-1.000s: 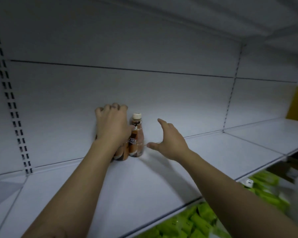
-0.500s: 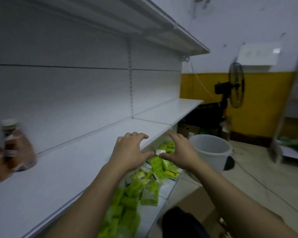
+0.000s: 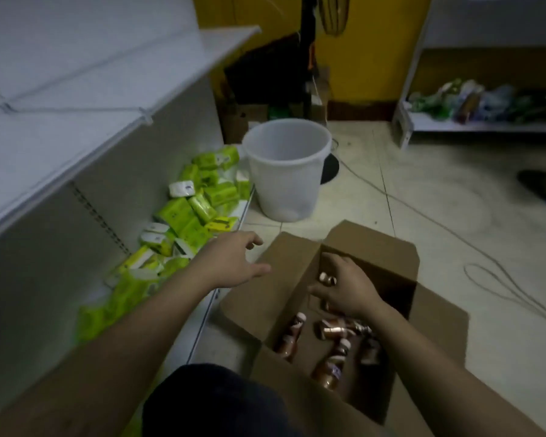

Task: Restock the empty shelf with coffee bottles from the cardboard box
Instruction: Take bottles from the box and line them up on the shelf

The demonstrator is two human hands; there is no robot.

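Observation:
An open cardboard box [image 3: 275, 288] stands on the floor in front of me. Several brown coffee bottles with pale caps lie loose inside, one at the left [image 3: 289, 337] and one nearer me [image 3: 330, 370]. My right hand [image 3: 347, 290] is down in the box, its fingers curled around a coffee bottle [image 3: 327, 279] whose cap shows by the thumb. My left hand [image 3: 234, 263] hovers over the box's left flap, fingers spread and holding nothing. The white shelf [image 3: 60, 146] runs along my left, above the box; the part in view is bare.
Green packets [image 3: 189, 212] are piled on the bottom shelf to the left of the box. A white plastic bucket [image 3: 286, 171] stands beyond the box, a floor fan [image 3: 309, 58] behind it. Cables [image 3: 501, 279] trail over the tiled floor. A low rack [image 3: 486, 126] holds bags at far right.
Both hands left the bottles standing on the shelf. My view swung right and down to the box, and my right hand went in and closed around a bottle.

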